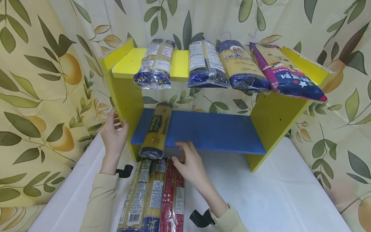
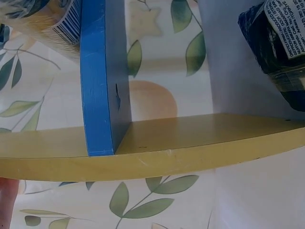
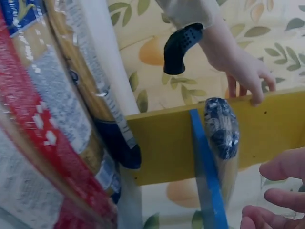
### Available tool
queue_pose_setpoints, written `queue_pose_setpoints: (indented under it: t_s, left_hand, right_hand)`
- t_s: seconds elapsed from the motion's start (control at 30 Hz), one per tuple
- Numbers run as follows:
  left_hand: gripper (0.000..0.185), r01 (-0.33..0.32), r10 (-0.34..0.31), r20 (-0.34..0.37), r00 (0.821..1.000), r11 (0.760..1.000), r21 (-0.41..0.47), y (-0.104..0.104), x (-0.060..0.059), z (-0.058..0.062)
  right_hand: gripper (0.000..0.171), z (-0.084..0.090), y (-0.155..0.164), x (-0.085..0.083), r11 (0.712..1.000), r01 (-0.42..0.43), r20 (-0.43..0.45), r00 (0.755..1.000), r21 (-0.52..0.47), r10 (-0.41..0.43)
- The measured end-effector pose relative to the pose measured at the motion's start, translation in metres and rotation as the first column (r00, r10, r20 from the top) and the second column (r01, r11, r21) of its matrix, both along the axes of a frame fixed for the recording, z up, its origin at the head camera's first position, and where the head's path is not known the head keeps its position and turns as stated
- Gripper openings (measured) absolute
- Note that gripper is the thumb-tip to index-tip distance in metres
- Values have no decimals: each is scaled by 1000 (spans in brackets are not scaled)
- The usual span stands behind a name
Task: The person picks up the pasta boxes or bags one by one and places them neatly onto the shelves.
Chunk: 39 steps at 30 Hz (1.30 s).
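Spaghetti pack (image 1: 156, 130) on blue shelf (image 1: 208, 130) | left hand (image 1: 113, 135) flat on rack side (image 1: 127, 96) | right hand (image 1: 189, 164) relaxed

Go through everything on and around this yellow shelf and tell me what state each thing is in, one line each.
left hand: fingers straight, resting on the shelf's left side panel
right hand: relaxed, fingertips at the blue shelf's front edge
spaghetti pack: lying on the blue shelf, end overhanging
top shelf: holds four pasta packs, lying flat, overhanging
table packs: three lying side by side, sealed
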<state>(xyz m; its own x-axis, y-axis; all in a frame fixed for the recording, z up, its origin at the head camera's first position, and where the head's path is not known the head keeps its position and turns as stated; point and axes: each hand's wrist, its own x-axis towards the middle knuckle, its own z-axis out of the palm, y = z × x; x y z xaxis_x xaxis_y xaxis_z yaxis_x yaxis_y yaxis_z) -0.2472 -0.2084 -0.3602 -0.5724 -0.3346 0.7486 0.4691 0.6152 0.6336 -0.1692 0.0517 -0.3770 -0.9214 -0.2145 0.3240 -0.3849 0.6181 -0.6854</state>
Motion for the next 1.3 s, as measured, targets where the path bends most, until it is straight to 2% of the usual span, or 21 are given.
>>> queue_pose_setpoints:
  t_s: [0.3, 0.57, 0.77, 1.07, 1.3]
  left_hand:
    - [42, -7, 6, 12, 1000, 1000, 7, 1, 0, 2]
    - [43, -8, 7, 42, 999, 1000, 23, 0, 2, 1]
    - [45, -8, 7, 52, 999, 999, 34, -1, 3, 0]
    - [45, 6, -7, 32, 999, 1000, 29, 1, 2, -1]
    - [44, 5, -6, 37, 999, 999, 37, 2, 2, 1]
  right_hand:
    - [48, -28, 11, 22, 998, 36, 41, 998, 58, -38]
    - [48, -58, 14, 39, 998, 22, 112, 993, 58, -29]
    - [50, -73, 16, 51, 995, 32, 178, 983, 99, -49]
    - [74, -91, 12, 59, 992, 27, 335, 940, 123, -67]
    - [89, -96, -1, 62, 986, 50, 341, 935, 160, -102]
